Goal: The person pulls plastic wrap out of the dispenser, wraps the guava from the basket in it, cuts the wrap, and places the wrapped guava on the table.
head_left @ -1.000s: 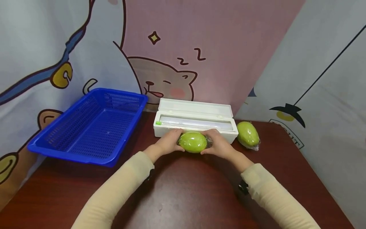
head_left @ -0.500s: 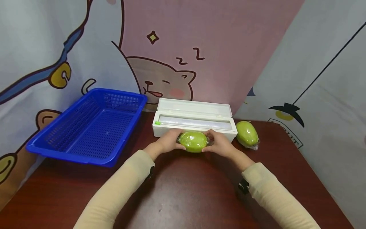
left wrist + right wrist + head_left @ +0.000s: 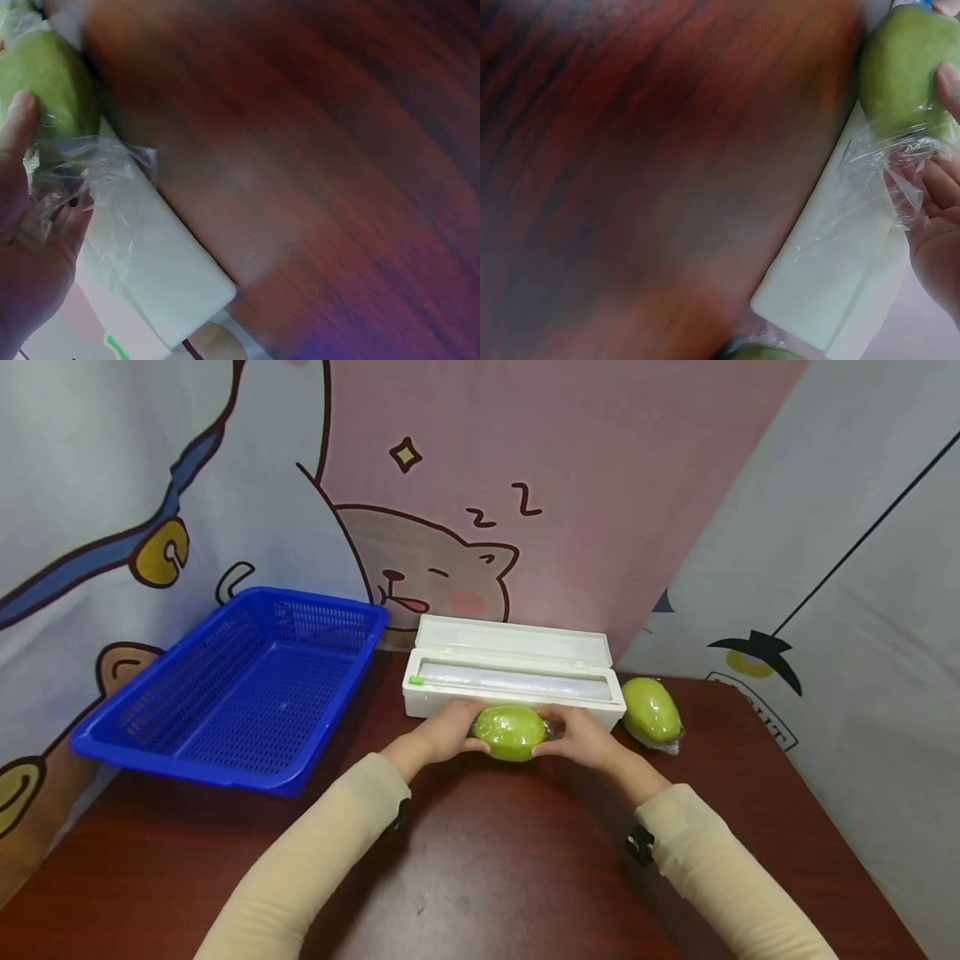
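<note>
A green mango (image 3: 512, 732), wrapped in cling film, is held between my two hands in front of the white box. My left hand (image 3: 444, 735) grips its left end, thumb on the near side. At the right end my right hand (image 3: 581, 741) grips it in the same way. Loose film (image 3: 112, 169) sticks out past the fruit by the left fingers in the left wrist view. In the right wrist view, more loose film (image 3: 866, 161) spreads over the right fingers. The fruit's far side is hidden in the head view.
Just behind the hands stands the white cling film box (image 3: 427, 703), lid up, with a film roll (image 3: 517, 680) inside. Right of it lies a second wrapped mango (image 3: 651, 710). A blue basket (image 3: 217, 777) sits at the left on the brown table (image 3: 480, 877); a printed curtain hangs behind.
The fingers have shifted slightly at both ends of the mango, which stays between the hands. The box, basket and second mango stay in place.
</note>
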`<state>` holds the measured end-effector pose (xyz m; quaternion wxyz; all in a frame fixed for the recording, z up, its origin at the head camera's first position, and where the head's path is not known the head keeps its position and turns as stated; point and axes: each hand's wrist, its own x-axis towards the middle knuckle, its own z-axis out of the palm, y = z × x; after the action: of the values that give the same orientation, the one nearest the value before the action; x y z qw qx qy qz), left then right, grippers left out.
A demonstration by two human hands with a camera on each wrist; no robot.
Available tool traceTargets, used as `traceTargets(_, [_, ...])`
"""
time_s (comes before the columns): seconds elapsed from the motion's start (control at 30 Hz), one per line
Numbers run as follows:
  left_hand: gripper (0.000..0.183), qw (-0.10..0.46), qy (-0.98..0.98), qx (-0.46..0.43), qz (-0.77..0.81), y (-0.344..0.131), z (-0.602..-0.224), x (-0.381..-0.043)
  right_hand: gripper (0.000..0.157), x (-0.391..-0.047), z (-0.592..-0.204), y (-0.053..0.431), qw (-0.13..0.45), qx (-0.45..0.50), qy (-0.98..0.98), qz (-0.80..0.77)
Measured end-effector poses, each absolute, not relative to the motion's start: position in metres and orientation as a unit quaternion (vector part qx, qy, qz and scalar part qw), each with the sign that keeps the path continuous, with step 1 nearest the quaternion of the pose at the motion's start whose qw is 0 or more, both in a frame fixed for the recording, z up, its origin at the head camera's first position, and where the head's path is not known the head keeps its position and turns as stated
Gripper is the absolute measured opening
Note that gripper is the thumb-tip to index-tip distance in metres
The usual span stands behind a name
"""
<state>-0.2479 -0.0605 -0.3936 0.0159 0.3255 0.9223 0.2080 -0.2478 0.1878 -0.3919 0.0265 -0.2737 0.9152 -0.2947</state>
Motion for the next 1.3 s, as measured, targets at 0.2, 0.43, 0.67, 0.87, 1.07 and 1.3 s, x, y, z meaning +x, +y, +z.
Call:
traceTargets(0.2, [0.073,0.015,0.932,0.321,0.165,-0.064,-0.396,-0.242,0.06,-0.243,-0.395,0.192,-0.016,-0.314,0.918,-0.241])
traceTargets(0.43, [0.086,-0.035,0.931,0.327,0.155,-0.069,-0.399,-0.241,0.069,-0.239,-0.393,0.195,-0.05,-0.339,0.925,-0.165])
traceTargets(0.67, [0.091,-0.046,0.937,0.313,0.149,-0.071,-0.397,-0.241,0.074,-0.238,-0.392,0.193,-0.06,-0.339,0.924,-0.164])
traceTargets(0.87, [0.085,-0.045,0.936,0.311,0.159,-0.075,-0.394,-0.241,0.075,-0.239,-0.391,0.191,-0.078,-0.359,0.919,-0.142])
traceTargets(1.07, [0.079,-0.053,0.933,0.315,0.163,-0.077,-0.395,-0.24,0.078,-0.235,-0.388,0.191,-0.073,-0.349,0.926,-0.128])
traceTargets(1.3, [0.07,-0.144,0.931,0.275,0.191,-0.088,-0.393,-0.244,0.077,-0.231,-0.378,0.191,-0.075,-0.32,0.937,-0.117])
